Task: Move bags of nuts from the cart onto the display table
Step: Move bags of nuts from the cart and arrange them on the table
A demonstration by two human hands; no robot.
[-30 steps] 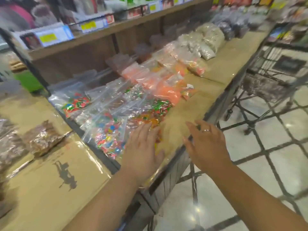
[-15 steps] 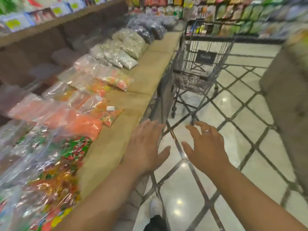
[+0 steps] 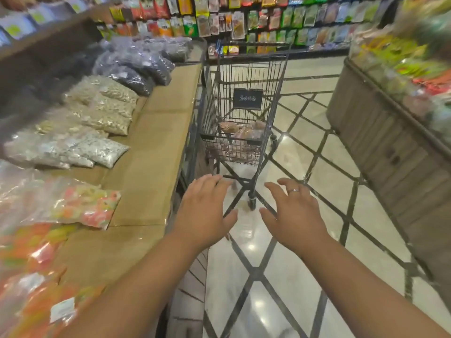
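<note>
Both grips are released and hold nothing: the left grip and right grip hang palm-down with the fingers spread and loosely bent, side by side over the floor, just off the desk's aisle-side edge. A ring shows on the right one. The cart stands ahead of them, close against that same edge toward the desk's far end, and well apart from both grips. The nut bags lie heaped low in its basket, brownish through clear film; how many there are cannot be told. Along the desk's back edge lie rows of other goods: dark bags at the far end, pale seed bags in the middle and candy bags nearest, with a bare strip along the front edge. The nut bags will likely handle as soft, slumping pouches: loose fill that shifts, some weight, and slick film that slides under a light pinch. A hold on the top seam alone may let a bag sag or slip, so it looks wiser to scoop under the belly or clasp both sides of the body, lifting clear of the wire wall so the film does not snag.
</note>
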